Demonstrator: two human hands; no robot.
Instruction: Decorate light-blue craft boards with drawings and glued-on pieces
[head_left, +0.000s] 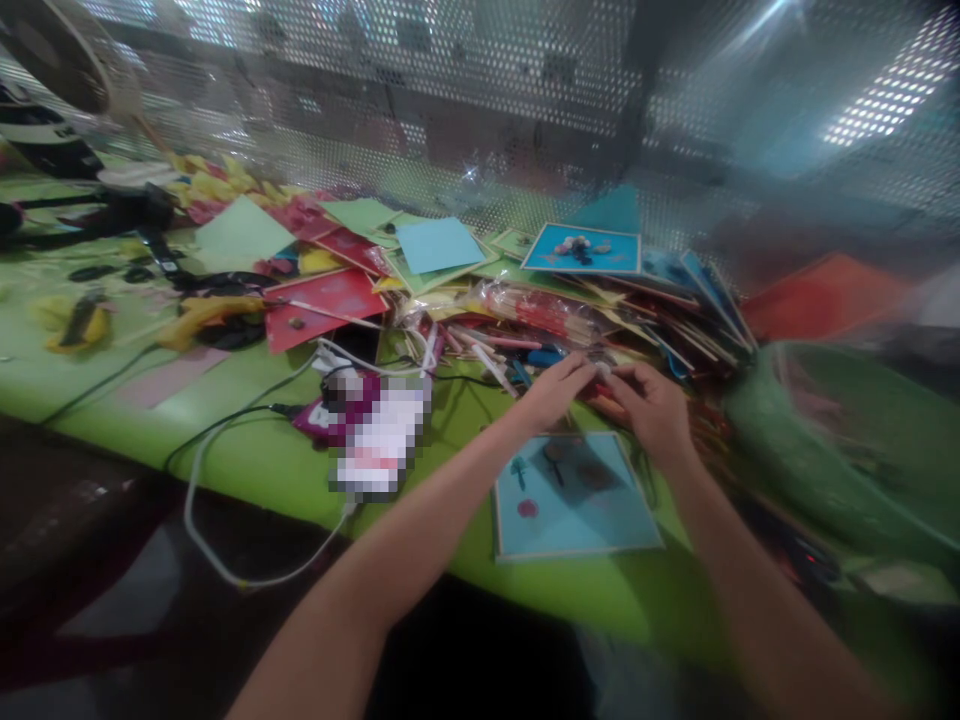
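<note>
My left hand [553,393] and my right hand [658,412] meet above the far edge of a light blue card [577,525]. Between their closed fingertips is a small whitish round piece [602,371], too blurred to name more exactly. Both hands appear to pinch it. The card lies flat on the green table [465,545] with a pale border, and it carries a green tree shape [519,472], a pink round spot [528,509] and darker shapes partly in shadow. Sticks and tools [491,368] lie just beyond my left hand.
A phone [386,440] with a white cable [191,480] lies left of my arm. Behind are piled cards, including a blue card [585,248] and a red card [326,308]. A yellow-handled tool [202,315] lies left; a green basket [780,385] stands right. Perforated metal closes the back.
</note>
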